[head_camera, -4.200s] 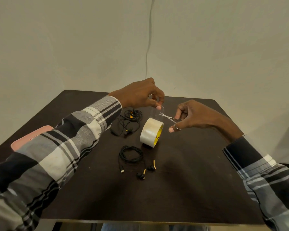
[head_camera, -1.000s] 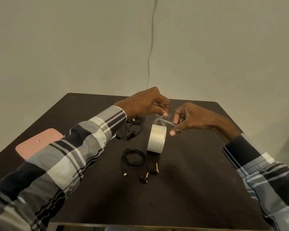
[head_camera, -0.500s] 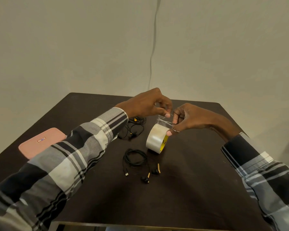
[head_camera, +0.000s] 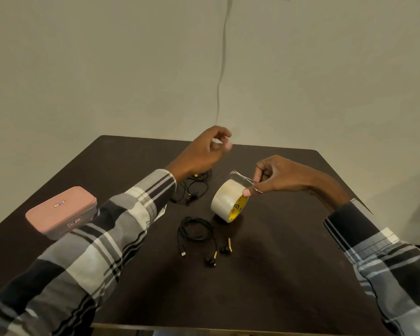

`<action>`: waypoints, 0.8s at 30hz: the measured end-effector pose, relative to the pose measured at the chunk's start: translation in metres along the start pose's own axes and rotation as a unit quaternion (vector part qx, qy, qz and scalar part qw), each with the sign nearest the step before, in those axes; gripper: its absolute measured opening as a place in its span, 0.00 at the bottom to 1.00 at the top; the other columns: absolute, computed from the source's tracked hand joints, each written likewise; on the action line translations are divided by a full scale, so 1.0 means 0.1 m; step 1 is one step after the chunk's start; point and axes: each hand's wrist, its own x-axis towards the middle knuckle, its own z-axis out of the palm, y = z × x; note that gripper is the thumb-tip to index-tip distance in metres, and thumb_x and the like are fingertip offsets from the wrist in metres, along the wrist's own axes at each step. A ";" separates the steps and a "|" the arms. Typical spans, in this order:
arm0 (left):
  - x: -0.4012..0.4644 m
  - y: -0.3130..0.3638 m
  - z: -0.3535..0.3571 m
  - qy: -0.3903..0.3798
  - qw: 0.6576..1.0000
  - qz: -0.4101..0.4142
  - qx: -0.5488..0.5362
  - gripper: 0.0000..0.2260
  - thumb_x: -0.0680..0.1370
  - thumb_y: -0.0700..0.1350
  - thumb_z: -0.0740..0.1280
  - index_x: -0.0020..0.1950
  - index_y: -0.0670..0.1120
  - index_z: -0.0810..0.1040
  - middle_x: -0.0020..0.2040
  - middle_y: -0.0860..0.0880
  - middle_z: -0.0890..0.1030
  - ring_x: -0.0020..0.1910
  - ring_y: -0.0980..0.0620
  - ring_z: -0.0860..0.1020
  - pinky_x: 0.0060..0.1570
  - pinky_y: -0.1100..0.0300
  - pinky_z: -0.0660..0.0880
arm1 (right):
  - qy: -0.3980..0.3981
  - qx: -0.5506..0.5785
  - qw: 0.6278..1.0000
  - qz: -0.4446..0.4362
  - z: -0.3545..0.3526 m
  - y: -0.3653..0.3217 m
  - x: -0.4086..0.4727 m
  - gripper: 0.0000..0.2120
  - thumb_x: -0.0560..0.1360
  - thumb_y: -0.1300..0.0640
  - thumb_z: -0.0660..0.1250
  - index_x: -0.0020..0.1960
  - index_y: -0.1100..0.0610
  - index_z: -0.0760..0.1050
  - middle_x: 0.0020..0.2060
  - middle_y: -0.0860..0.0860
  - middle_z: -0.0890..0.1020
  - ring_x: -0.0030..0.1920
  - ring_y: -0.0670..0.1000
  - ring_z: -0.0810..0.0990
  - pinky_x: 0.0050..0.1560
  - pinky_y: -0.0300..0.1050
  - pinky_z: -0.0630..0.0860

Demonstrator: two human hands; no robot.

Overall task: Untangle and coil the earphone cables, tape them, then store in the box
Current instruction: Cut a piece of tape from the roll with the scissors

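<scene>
A clear tape roll point(head_camera: 224, 202) with a yellow core stands on edge in the middle of the dark table point(head_camera: 264, 275). My right hand point(head_camera: 277, 177) holds small scissors point(head_camera: 249, 179) just above the roll, a fingertip touching its rim. My left hand point(head_camera: 204, 151) is raised to the left of it, fingers pinched on a small pale piece of tape point(head_camera: 227, 144). A coiled black earphone point(head_camera: 195, 230) lies in front of the roll, its buds point(head_camera: 217, 254) nearer me. A second, loose earphone point(head_camera: 194, 187) lies under my left wrist, partly hidden.
A closed pink box point(head_camera: 61, 212) sits near the table's left edge, beside my left sleeve. A thin cable point(head_camera: 222, 69) hangs down the wall behind the table. The table's front edge point(head_camera: 228, 329) is close to me.
My left hand has pulled up and away from the roll with a piece of tape. The right hand with the scissors has stayed at the roll, which has tipped slightly.
</scene>
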 end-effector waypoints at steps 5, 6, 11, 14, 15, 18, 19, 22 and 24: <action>-0.27 -0.25 0.19 -0.101 0.984 -0.121 -0.085 0.29 0.74 0.46 0.74 0.72 0.51 0.65 0.65 0.52 0.70 0.54 0.51 0.79 0.49 0.53 0.82 | 0.020 0.010 1.000 0.005 0.03 0.01 -0.04 0.21 0.65 0.42 0.80 0.40 0.58 0.78 0.28 0.43 0.75 0.29 0.43 0.69 0.30 0.34 0.64; -0.29 -0.27 0.25 -0.104 0.980 -0.133 -0.107 0.32 0.73 0.44 0.76 0.72 0.50 0.64 0.65 0.52 0.70 0.52 0.51 0.80 0.50 0.52 0.81 | 0.022 0.013 1.000 0.006 0.03 0.00 -0.05 0.20 0.66 0.43 0.80 0.40 0.58 0.78 0.27 0.43 0.75 0.28 0.41 0.69 0.29 0.33 0.64; -0.31 -0.31 0.44 -0.069 0.974 -0.164 -0.137 0.35 0.68 0.39 0.79 0.71 0.45 0.66 0.65 0.47 0.73 0.48 0.50 0.76 0.56 0.47 0.78 | 0.053 0.008 0.998 0.015 -0.02 -0.01 -0.12 0.22 0.65 0.40 0.79 0.42 0.57 0.79 0.29 0.43 0.78 0.29 0.41 0.72 0.30 0.33 0.67; -0.29 -0.33 0.46 -0.055 0.971 -0.171 -0.161 0.36 0.68 0.37 0.79 0.71 0.45 0.65 0.63 0.48 0.72 0.48 0.50 0.78 0.55 0.47 0.79 | 0.158 0.028 0.987 0.034 -0.01 0.09 -0.19 0.27 0.60 0.34 0.77 0.44 0.55 0.80 0.32 0.47 0.81 0.32 0.42 0.75 0.35 0.37 0.72; -0.29 -0.34 0.47 -0.054 0.970 -0.172 -0.166 0.36 0.68 0.37 0.79 0.71 0.45 0.65 0.63 0.49 0.72 0.48 0.51 0.79 0.53 0.49 0.80 | 0.198 0.051 0.978 0.040 0.03 0.14 -0.22 0.28 0.58 0.33 0.77 0.44 0.55 0.80 0.33 0.48 0.82 0.33 0.43 0.76 0.36 0.37 0.73; -0.28 -0.38 0.49 -0.044 0.964 -0.177 -0.192 0.36 0.68 0.36 0.79 0.70 0.48 0.65 0.61 0.52 0.71 0.49 0.54 0.79 0.44 0.57 0.80 | 0.233 0.122 0.963 0.051 0.31 0.30 -0.28 0.28 0.57 0.35 0.79 0.47 0.55 0.81 0.38 0.48 0.84 0.36 0.43 0.79 0.37 0.34 0.74; -0.28 -0.39 0.50 -0.037 0.963 -0.179 -0.200 0.36 0.67 0.36 0.79 0.70 0.48 0.65 0.61 0.52 0.71 0.49 0.55 0.79 0.43 0.57 0.80 | 0.227 0.133 0.963 0.058 0.42 0.34 -0.28 0.28 0.58 0.37 0.80 0.49 0.54 0.80 0.43 0.47 0.85 0.40 0.43 0.81 0.39 0.32 0.75; -0.28 -0.42 0.52 -0.016 0.957 -0.180 -0.226 0.37 0.67 0.36 0.79 0.70 0.48 0.65 0.62 0.51 0.71 0.48 0.55 0.79 0.43 0.57 0.81 | 0.229 0.172 0.954 0.087 0.75 0.43 -0.21 0.29 0.61 0.42 0.81 0.58 0.51 0.78 0.56 0.46 0.82 0.56 0.44 0.79 0.51 0.37 0.76; -0.29 -0.43 0.54 0.001 0.951 -0.184 -0.250 0.37 0.67 0.34 0.78 0.71 0.47 0.65 0.63 0.51 0.71 0.44 0.57 0.82 0.39 0.61 0.80 | 0.227 0.218 0.943 0.104 0.89 0.45 -0.15 0.33 0.62 0.41 0.81 0.62 0.50 0.76 0.60 0.46 0.80 0.60 0.46 0.78 0.57 0.43 0.77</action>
